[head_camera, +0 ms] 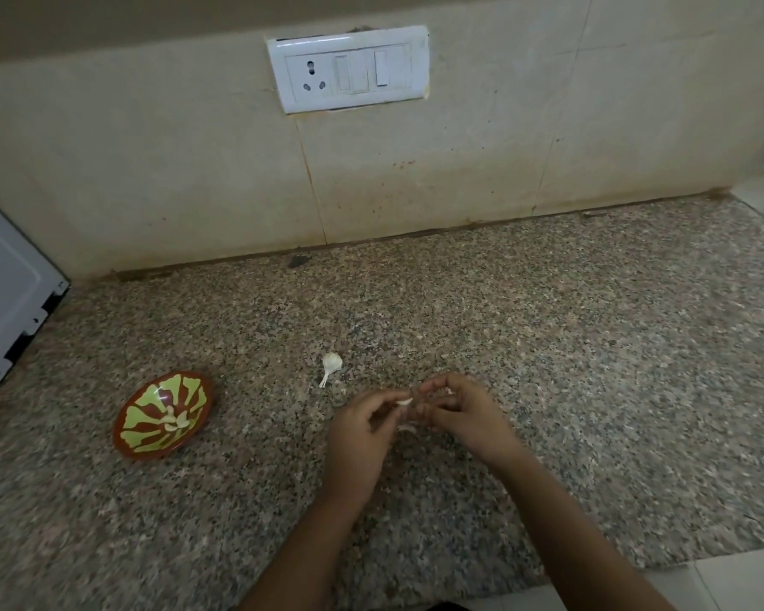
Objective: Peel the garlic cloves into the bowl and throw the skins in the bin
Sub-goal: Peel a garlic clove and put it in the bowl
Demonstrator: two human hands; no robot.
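Two hands meet above the speckled brown granite counter (pixel 592 346). My left hand (pixel 362 429) pinches a small pale garlic clove (pixel 404 402) between thumb and curled fingers, and my right hand (pixel 464 416) curls its fingertips onto the clove's other end. The clove looks creamy white, with a thin pale flake just below it. Just beyond my hands lies a white papery garlic piece (pixel 331 362) with a thin stalk. Well to the left, the round brown-and-green patterned bowl (pixel 148 401) holds a few peeled pale cloves (pixel 175 422).
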